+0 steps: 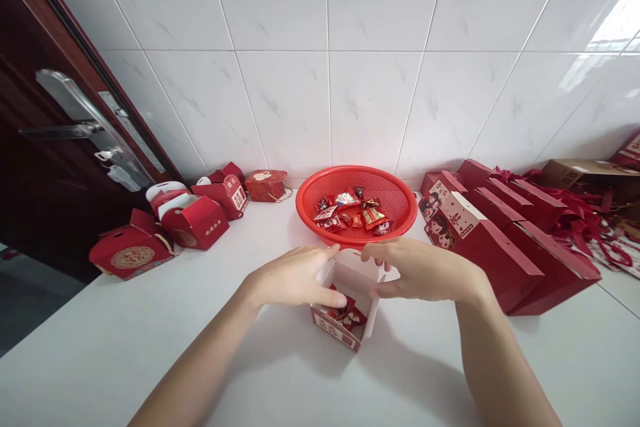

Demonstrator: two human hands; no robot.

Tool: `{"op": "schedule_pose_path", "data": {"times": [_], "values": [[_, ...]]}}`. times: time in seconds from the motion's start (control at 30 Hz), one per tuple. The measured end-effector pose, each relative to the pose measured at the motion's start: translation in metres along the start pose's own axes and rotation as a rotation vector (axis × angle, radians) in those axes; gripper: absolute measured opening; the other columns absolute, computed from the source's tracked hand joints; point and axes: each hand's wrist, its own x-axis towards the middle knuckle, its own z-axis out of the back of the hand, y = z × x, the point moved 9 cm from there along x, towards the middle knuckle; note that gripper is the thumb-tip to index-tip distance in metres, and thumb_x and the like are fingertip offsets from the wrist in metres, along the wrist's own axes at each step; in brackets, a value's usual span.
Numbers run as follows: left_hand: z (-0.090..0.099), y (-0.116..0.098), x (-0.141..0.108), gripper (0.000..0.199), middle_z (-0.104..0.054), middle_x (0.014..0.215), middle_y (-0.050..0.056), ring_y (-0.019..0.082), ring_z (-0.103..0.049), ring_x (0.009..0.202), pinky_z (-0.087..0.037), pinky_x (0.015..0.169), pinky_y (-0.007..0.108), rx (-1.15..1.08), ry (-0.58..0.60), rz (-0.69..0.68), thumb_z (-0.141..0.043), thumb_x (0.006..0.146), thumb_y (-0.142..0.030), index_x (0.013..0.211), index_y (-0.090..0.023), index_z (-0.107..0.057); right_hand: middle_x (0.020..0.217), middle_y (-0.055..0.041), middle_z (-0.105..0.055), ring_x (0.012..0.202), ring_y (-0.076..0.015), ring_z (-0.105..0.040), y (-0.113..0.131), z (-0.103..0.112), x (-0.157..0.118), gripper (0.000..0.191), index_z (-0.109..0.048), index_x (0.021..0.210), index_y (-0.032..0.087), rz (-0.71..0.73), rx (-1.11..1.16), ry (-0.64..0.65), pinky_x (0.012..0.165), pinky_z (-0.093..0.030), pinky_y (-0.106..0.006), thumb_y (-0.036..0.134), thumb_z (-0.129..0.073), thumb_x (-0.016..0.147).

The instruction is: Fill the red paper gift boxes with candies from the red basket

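A small red and white box [334, 333] stands open on the white table, with red-wrapped candies [353, 317] inside. My left hand [297, 278] is at its left side, thumb reaching over the opening and fingers apart from the thumb. At the right side my right hand [415, 270] has its thumb and curled fingers spread apart around the box's raised flap; nothing shows between them. Just behind the box sits a red plastic basket [407, 217] holding several wrapped candies [373, 217].
Several red gift boxes [195, 221] stand at the left on the table [270, 373]. Large red boxes [500, 247] are lined up at the right, with red ribbons [575, 213] and a cardboard box [565, 173] beyond. A tiled wall rises behind; a dark door is at far left.
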Motion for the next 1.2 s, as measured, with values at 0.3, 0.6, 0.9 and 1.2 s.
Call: {"op": "schedule_pose_path", "data": {"times": [0.3,0.6,0.9,1.2], "values": [[0.011,0.000,0.006,0.035,-0.050,0.073,-0.004,0.015,-0.048,0.065,-0.034,0.058,0.025,-0.105,-0.201,-0.012,-0.058,0.082,-0.041,0.109,-0.020,-0.065,0.115,-0.0108,-0.069,0.100,-0.0266,-0.063,-0.009,0.008,0.000,0.043,-0.063,0.125,0.020,-0.013,0.051,-0.030,0.078,-0.048,-0.035,0.037,-0.066,0.086],[0.001,0.001,0.009,0.070,-0.069,0.126,0.008,0.025,-0.067,0.104,-0.051,0.083,0.031,-0.208,-0.084,-0.113,-0.064,0.082,-0.037,0.148,-0.021,-0.046,0.117,-0.0118,-0.068,0.105,-0.0271,-0.063,-0.024,0.004,-0.007,0.044,-0.061,0.128,0.018,-0.014,0.065,-0.101,0.084,-0.050,-0.038,0.038,-0.064,0.089],[0.004,0.003,0.001,0.085,-0.058,0.141,0.013,0.030,-0.054,0.129,-0.049,0.099,0.040,-0.201,-0.107,-0.073,-0.077,0.073,-0.048,0.147,-0.022,-0.042,0.113,-0.0108,-0.068,0.093,-0.0234,-0.065,-0.023,-0.006,-0.006,0.047,-0.060,0.124,0.017,0.049,0.167,-0.294,0.082,-0.052,-0.038,0.044,-0.069,0.087],[-0.012,-0.005,0.003,0.059,-0.054,0.132,0.011,0.031,-0.057,0.122,-0.048,0.095,0.039,-0.002,-0.043,-0.114,-0.054,0.084,-0.073,0.112,-0.023,-0.070,0.118,-0.0079,-0.065,0.081,-0.0189,-0.060,-0.047,-0.040,-0.007,0.058,-0.049,0.135,0.026,0.064,0.333,-0.648,0.076,-0.055,-0.037,0.042,-0.071,0.084]]}}
